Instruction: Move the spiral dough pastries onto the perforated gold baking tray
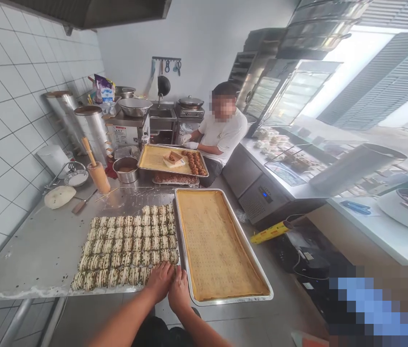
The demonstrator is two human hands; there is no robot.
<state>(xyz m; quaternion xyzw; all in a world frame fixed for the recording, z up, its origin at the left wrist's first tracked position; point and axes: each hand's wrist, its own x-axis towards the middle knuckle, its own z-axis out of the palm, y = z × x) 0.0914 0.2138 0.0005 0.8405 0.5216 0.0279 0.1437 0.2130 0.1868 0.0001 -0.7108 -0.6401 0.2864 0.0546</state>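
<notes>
Several rows of rolled dough slices, pale with dark specks and filling, lie cut side by side on the steel table. My left hand is at the right end of the front row, its fingers curled down over the slices there. Close against it, my right hand is closed at the same corner, thumb and fingers together. Between them the hands mostly hide the dough slice they grip. Just right of my right hand stands a large metal baking tray, lined with a brown sheet and bearing nothing else.
Across the table a co-worker in a white shirt and gloves sits by a tray with brown pieces. A rolling pin, a metal pot, a scraper and a dough lump stand or lie at back left.
</notes>
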